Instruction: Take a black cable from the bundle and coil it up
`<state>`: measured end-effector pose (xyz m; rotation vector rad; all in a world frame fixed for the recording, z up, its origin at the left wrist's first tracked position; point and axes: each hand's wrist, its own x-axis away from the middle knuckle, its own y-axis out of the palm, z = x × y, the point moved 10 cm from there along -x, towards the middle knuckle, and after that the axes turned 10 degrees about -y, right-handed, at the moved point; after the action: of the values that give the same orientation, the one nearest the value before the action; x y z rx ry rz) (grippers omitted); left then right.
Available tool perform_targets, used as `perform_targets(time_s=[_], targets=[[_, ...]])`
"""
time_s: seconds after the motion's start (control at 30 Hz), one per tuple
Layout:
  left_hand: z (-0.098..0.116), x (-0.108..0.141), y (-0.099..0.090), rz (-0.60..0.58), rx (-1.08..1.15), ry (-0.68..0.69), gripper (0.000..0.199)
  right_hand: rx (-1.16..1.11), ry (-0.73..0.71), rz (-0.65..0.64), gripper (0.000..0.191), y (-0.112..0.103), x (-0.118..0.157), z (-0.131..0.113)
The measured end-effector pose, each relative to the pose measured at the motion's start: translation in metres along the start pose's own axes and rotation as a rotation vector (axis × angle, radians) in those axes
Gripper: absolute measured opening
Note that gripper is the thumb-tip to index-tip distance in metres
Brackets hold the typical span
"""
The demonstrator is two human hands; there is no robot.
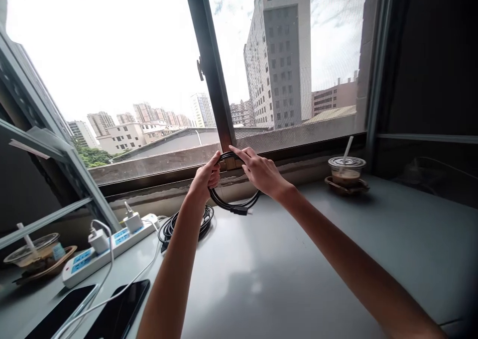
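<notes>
A black cable (220, 201) is wound into a loop and held up above the grey table. A dark plug end hangs at the bottom of the loop. My left hand (206, 177) is closed around the loop's left side, thumb pointing up. At the upper right of the loop, my right hand (261, 172) grips the cable, its index finger stretched along the top and the other fingers bent. Behind my left forearm, a second coil of black cable (207, 222) lies on the table, partly hidden.
A white power strip (140, 234) with chargers and white cords lies left, near two dark phones (119, 309). Lidded drink cups stand at the far left (37, 252) and back right (345, 172). A window frame (212, 55) rises behind the grey table (284, 279).
</notes>
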<state>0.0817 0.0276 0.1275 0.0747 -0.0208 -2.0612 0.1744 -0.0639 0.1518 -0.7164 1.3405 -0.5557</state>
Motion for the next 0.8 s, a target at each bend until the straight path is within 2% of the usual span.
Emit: perform_targets(time_s=[0.13, 0.2, 0.27, 0.33, 0.4, 0.5, 0.57, 0.63, 0.8], targets=[[-0.020, -0.018, 0.005, -0.092, 0.061, -0.076, 0.041, 0.028, 0.060, -0.036, 0.050, 0.028, -0.002, 0.016], [-0.035, -0.031, -0.003, -0.043, 0.049, -0.080, 0.040, -0.044, 0.167, -0.062, 0.048, 0.047, 0.001, 0.031], [-0.052, -0.043, -0.015, 0.068, -0.113, -0.086, 0.041, -0.139, 0.289, -0.113, 0.047, 0.070, 0.009, 0.046], [-0.074, -0.053, -0.024, 0.135, -0.415, -0.144, 0.041, -0.202, 0.395, -0.173, 0.047, 0.093, 0.019, 0.060], [-0.096, -0.059, -0.028, 0.134, -0.631, -0.209, 0.037, -0.238, 0.472, -0.243, 0.046, 0.115, 0.031, 0.072], [-0.122, -0.063, -0.029, 0.124, -0.789, -0.253, 0.036, -0.310, 0.552, -0.418, 0.035, 0.151, 0.053, 0.084], [-0.137, -0.065, -0.028, 0.139, -0.914, -0.266, 0.037, -0.322, 0.578, -0.522, 0.029, 0.170, 0.065, 0.088], [-0.149, -0.065, -0.026, 0.170, -1.046, -0.265, 0.037, -0.308, 0.581, -0.574, 0.029, 0.183, 0.073, 0.090], [-0.160, -0.068, -0.021, 0.251, -1.302, -0.209, 0.029, -0.284, 0.504, -0.548, 0.029, 0.201, 0.076, 0.089]])
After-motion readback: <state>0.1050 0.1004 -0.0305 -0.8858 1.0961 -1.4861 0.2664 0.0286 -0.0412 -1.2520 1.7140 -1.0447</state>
